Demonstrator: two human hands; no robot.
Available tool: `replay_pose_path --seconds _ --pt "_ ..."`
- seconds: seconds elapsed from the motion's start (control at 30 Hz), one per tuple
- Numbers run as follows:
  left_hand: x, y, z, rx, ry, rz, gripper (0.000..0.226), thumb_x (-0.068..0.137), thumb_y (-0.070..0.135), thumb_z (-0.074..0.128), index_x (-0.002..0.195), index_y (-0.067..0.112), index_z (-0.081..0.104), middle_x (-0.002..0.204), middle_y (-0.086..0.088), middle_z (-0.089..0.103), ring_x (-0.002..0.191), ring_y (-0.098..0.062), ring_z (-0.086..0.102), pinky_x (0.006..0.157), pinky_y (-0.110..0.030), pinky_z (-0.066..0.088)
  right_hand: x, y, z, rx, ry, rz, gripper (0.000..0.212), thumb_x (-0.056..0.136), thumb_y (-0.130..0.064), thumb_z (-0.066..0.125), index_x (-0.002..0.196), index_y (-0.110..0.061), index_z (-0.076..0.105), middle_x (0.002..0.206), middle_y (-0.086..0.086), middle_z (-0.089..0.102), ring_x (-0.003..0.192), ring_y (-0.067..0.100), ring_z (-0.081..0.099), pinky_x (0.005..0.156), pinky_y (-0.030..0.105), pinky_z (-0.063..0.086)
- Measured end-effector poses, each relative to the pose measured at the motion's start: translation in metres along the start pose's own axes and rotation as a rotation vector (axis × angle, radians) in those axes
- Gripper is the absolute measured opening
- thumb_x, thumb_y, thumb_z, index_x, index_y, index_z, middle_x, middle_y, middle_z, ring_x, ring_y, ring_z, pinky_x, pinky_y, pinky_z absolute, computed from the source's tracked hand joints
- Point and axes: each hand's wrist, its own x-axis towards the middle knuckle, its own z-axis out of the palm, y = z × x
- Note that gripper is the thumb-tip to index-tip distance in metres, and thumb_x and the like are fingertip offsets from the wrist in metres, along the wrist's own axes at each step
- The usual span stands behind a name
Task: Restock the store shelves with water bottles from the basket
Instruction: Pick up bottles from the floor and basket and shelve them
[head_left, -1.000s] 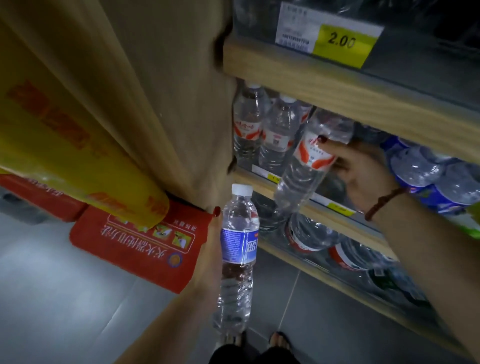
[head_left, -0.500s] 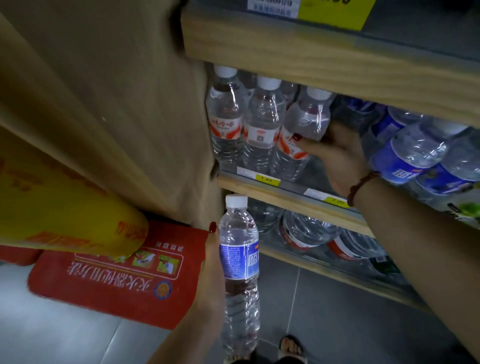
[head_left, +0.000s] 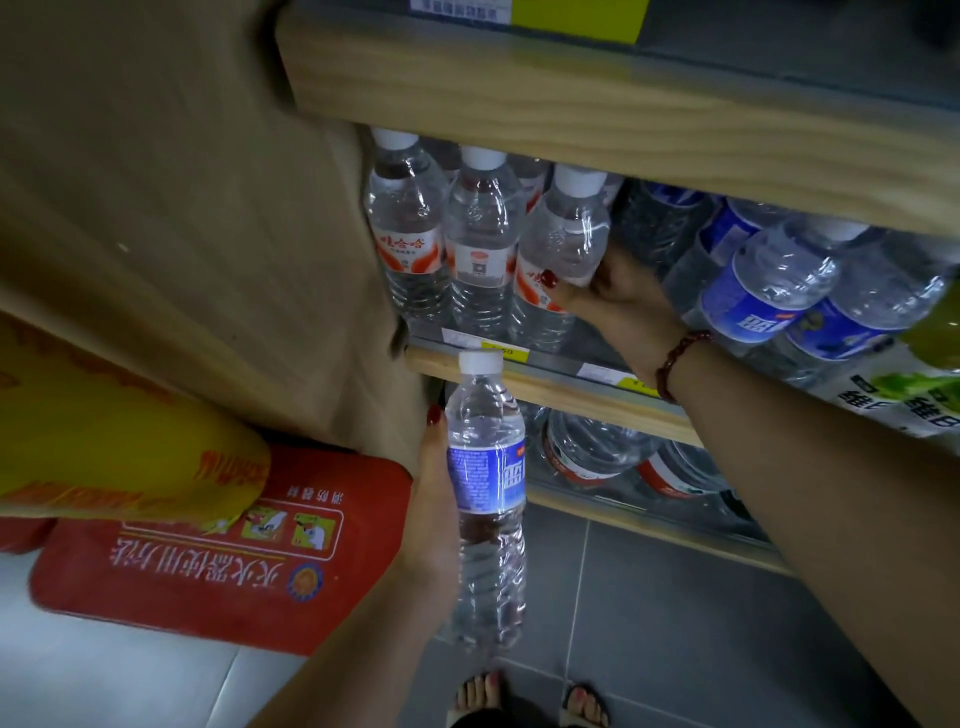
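Note:
My left hand (head_left: 434, 525) grips a clear water bottle with a blue label and white cap (head_left: 485, 499), upright in front of the shelving. My right hand (head_left: 618, 306) reaches into the middle shelf (head_left: 571, 387) and holds a red-labelled water bottle (head_left: 558, 260) that stands upright there, third in a front row beside two more red-labelled bottles (head_left: 410, 234). My thumb lies across its label and my fingers wrap behind it. The basket is not in view.
Blue-labelled bottles (head_left: 763, 291) fill the shelf to the right. A wooden shelf board (head_left: 571, 104) hangs above. Large bottles (head_left: 597, 447) lie on the bottom shelf. A tan side panel (head_left: 208, 208), a yellow bag (head_left: 104, 441) and a red box (head_left: 234, 551) stand at left. My feet (head_left: 524, 701) are on grey tiles.
My right hand carried the tilted red-labelled bottle into the shelf and stood it upright beside the other two. The left hand kept holding the blue-labelled bottle in about the same place.

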Motion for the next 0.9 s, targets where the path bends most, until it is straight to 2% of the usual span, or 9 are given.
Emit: replay_pose_path --seconds 0.13,0.2,0.27,0.37,0.43,0.5,0.67,0.8,0.9 --pt "0.009 0.002 0.005 -0.029 0.026 0.027 0.082 0.046 0.090 0.062 0.108 0.036 0.063 0.123 0.002 0.067 0.115 -0.022 0.063 0.100 -0.052 0.047 -0.037 0.004 0.003 0.091 0.095 -0.041 0.051 0.083 -0.020 0.072 0.128 -0.034 0.055 0.130 -0.013 0.060 0.125 0.004 0.052 0.102 0.028 0.045" --pt "0.011 0.002 0.011 -0.029 0.005 0.033 0.073 0.054 0.088 0.059 0.107 0.037 0.065 0.115 0.008 0.071 0.108 -0.016 0.067 0.092 -0.045 0.054 -0.077 0.013 0.010 0.157 0.165 -0.001 0.041 0.079 -0.024 0.074 0.113 -0.044 0.063 0.114 -0.022 0.067 0.110 -0.005 0.059 0.085 0.016 0.051" --pt "0.013 0.005 0.022 0.006 0.006 0.043 0.056 0.073 0.082 0.049 0.104 0.038 0.068 0.110 0.011 0.073 0.098 -0.008 0.070 0.076 -0.033 0.059 -0.119 0.032 0.017 0.204 0.225 0.099 0.049 0.072 -0.016 0.080 0.117 -0.027 0.065 0.105 -0.012 0.072 0.096 -0.004 0.065 0.072 0.013 0.052" --pt "0.019 0.009 0.038 0.060 0.099 0.028 0.080 0.071 0.085 0.048 0.125 0.027 0.061 0.129 -0.003 0.064 0.115 -0.021 0.063 0.096 -0.046 0.052 -0.162 0.045 0.029 0.112 0.201 0.243 0.051 0.067 0.003 0.081 0.112 -0.014 0.065 0.103 -0.006 0.073 0.094 0.005 0.068 0.080 0.024 0.057" --pt "0.016 0.011 0.052 0.092 0.103 0.039 0.100 0.053 0.094 0.051 0.130 0.032 0.055 0.136 0.002 0.058 0.125 -0.021 0.055 0.107 -0.050 0.042 -0.173 0.043 0.033 0.040 0.199 0.233 0.051 0.063 0.000 0.085 0.106 -0.021 0.066 0.100 -0.007 0.074 0.094 0.006 0.069 0.085 0.028 0.056" --pt "0.014 0.011 0.064 0.105 0.100 0.041 0.112 0.037 0.098 0.053 0.126 0.030 0.059 0.128 0.000 0.063 0.119 -0.023 0.059 0.105 -0.050 0.043 -0.175 0.038 0.034 -0.014 0.239 0.207 0.055 0.058 -0.013 0.090 0.106 -0.025 0.066 0.102 -0.013 0.073 0.094 0.001 0.068 0.083 0.021 0.054" --pt "0.016 0.020 0.095 0.200 0.008 0.050 0.070 0.039 0.086 0.060 0.081 0.032 0.078 0.091 0.001 0.077 0.090 -0.019 0.073 0.093 -0.043 0.052 -0.158 0.031 0.017 -0.091 0.294 0.207 0.056 0.054 -0.030 0.089 0.104 -0.022 0.065 0.096 -0.013 0.073 0.088 -0.002 0.067 0.073 0.017 0.053" --pt "0.021 0.021 0.094 0.332 -0.165 0.126 0.066 0.060 0.081 0.059 0.087 0.024 0.077 0.089 -0.001 0.077 0.088 -0.015 0.073 0.086 -0.036 0.053 -0.145 0.037 -0.001 -0.055 0.250 0.229 0.046 0.059 -0.015 0.088 0.099 -0.016 0.067 0.091 -0.011 0.075 0.082 0.001 0.070 0.068 0.013 0.051" --pt "0.034 0.021 0.086 0.450 -0.085 0.305 0.061 0.084 0.067 0.048 0.088 0.010 0.070 0.079 0.000 0.073 0.079 -0.009 0.069 0.080 -0.028 0.054 -0.137 0.039 -0.011 -0.014 0.251 0.217 0.040 0.060 -0.010 0.087 0.095 -0.012 0.068 0.088 -0.007 0.076 0.081 0.006 0.071 0.067 0.015 0.051"
